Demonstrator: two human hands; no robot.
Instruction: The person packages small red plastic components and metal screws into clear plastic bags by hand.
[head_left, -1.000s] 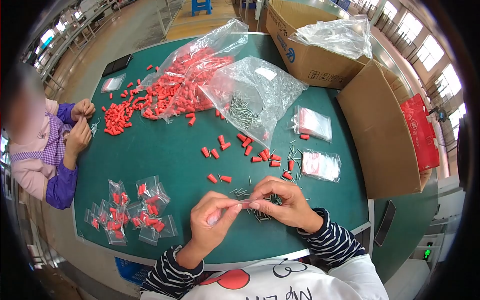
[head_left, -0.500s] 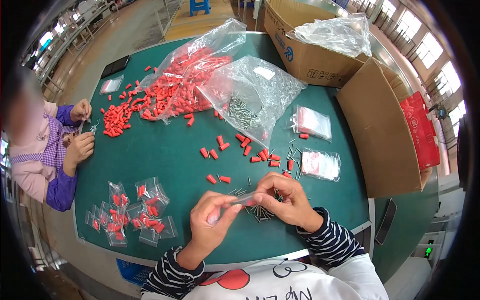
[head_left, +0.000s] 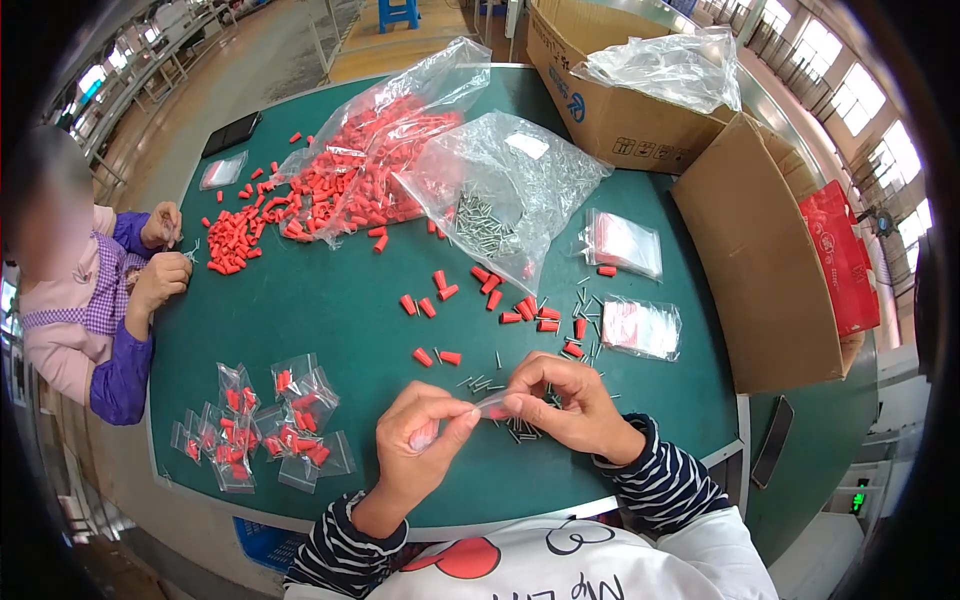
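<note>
Between my two hands is a small clear zip bag [head_left: 493, 405] with a bit of red showing in it. My left hand [head_left: 422, 440] pinches one end of the bag between thumb and fingers. The other end is pinched by my right hand [head_left: 568, 405]. Under the bag and my right hand lies a pile of loose screws [head_left: 520, 430]. Just beyond my hands, a few screws [head_left: 482, 384] and red cone-shaped caps [head_left: 450, 358] are scattered on the green table [head_left: 300, 310]. Left of my left hand lie several filled zip bags [head_left: 302, 445].
Large clear bags of red caps [head_left: 365, 180] and screws [head_left: 485, 225] spread across the back. Stacks of flat zip bags [head_left: 642, 328] lie at right, beside cardboard boxes [head_left: 750, 270]. A co-worker's hands [head_left: 162, 275] are at the left edge, near a phone [head_left: 231, 133].
My fingers have shifted slightly along the small bag, which now tilts a little differently. My left hand moved slightly left. At the left, the co-worker's hands moved a little.
</note>
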